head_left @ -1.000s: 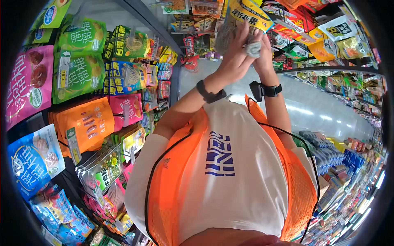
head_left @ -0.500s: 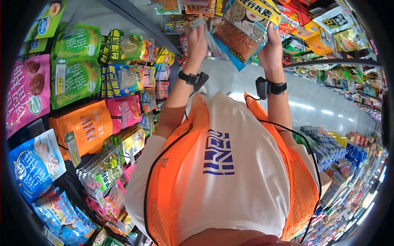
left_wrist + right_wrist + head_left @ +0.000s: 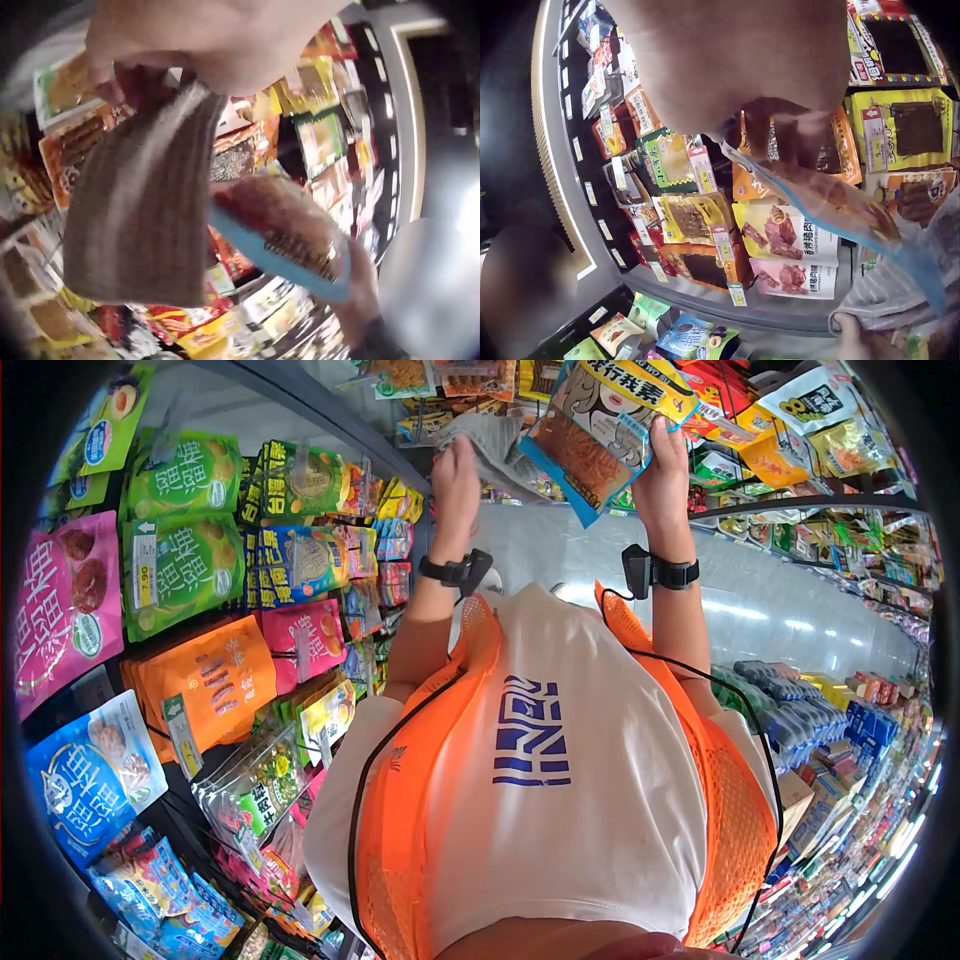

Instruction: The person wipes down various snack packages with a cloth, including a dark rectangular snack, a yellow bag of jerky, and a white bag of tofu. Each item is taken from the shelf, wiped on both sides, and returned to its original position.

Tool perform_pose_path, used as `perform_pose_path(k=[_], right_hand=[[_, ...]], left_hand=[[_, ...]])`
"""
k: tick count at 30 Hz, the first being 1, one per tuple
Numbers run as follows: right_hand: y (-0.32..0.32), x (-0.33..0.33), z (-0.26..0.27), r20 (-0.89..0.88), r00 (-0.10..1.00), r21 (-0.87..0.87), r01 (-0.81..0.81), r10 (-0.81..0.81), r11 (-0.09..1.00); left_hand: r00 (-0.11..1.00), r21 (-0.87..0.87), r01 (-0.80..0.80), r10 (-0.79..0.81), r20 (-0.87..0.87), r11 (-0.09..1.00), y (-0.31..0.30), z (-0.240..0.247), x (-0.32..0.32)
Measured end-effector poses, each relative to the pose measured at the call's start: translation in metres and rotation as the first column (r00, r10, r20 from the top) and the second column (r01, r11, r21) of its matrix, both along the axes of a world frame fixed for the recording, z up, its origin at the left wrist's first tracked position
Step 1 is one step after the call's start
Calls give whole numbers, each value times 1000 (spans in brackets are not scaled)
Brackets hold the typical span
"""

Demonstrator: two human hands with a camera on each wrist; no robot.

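My left hand (image 3: 456,490) grips a grey ribbed cloth (image 3: 495,448) by its edge. In the left wrist view the cloth (image 3: 142,210) hangs down broad and flat below the fingers. My right hand (image 3: 662,480) holds a snack bag (image 3: 590,440) by its side, thumb on the front. The bag is yellow at the top with a drawn face, has blue edges, and shows reddish-brown shreds through a clear front. It is tilted in the head view. From the right wrist, the bag (image 3: 840,202) appears edge-on, with the cloth (image 3: 885,289) close beside it.
Hanging snack packets, among them green bags (image 3: 185,560) and orange bags (image 3: 205,675), fill the rack on the left. More packets (image 3: 790,440) hang ahead and to the right behind a dark shelf rail (image 3: 810,505). A grey floor (image 3: 790,600) and stacked goods (image 3: 790,710) lie to the right.
The hands were together, with the cloth bunched against the bag. They moved apart, the left going leftward with the cloth, which now spreads out. The bag's front came into view.
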State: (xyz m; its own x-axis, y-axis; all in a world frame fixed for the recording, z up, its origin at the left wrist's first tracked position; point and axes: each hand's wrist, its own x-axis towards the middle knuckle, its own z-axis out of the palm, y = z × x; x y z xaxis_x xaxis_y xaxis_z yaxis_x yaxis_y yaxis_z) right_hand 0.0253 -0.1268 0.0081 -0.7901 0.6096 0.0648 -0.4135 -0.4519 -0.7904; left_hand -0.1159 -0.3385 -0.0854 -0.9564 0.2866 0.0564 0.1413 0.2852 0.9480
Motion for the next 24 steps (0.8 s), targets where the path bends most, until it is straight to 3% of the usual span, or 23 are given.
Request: perform_pose_path(k=[1,3,5,6,8,10,11,12,15,19,23,24], right_hand=[[1,0,0,2,1000,13,8,-8,1000],[-2,2,2,18,1000,23,25,-25,999],[-3,2,2,33,998,114,43,-47,993],[-4,2,0,43,997,197,52,-61,979],[-5,1,-3,50,998,189,36,-46,981],[-11,-5,-4,41,999,5,-19,19,1000],[-16,-7,-2,59,998,-12,-25,26,1000],[-21,-7,3,78,996,-30,-31,33,999],[-26,-9,-5,89,996,1,-10,10,1000],[-21,-4,4,20,1000,25,4,-4,1000],[-15,2,11,77,994,11,77,-78,997],[-17,3,16,127,989,-4,81,-80,997]], left_hand=[[988,85,-27,13,154,996,-3,13,4],[964,223,-1,-59,260,975,-10,17,10],[970,337,140,-197,143,931,-16,7,12],[910,430,242,-357,212,870,-17,30,26],[867,373,406,-481,133,834,-14,60,50],[819,208,570,-533,-210,795,3,73,65],[699,50,614,-514,-497,788,14,77,68],[566,-93,598,-502,-654,796,21,87,69],[564,-91,570,-469,-680,817,42,85,66],[711,64,473,-337,-618,879,50,64,29],[600,-48,647,-547,-584,761,22,64,69],[523,-105,660,-554,-647,744,20,67,80]])
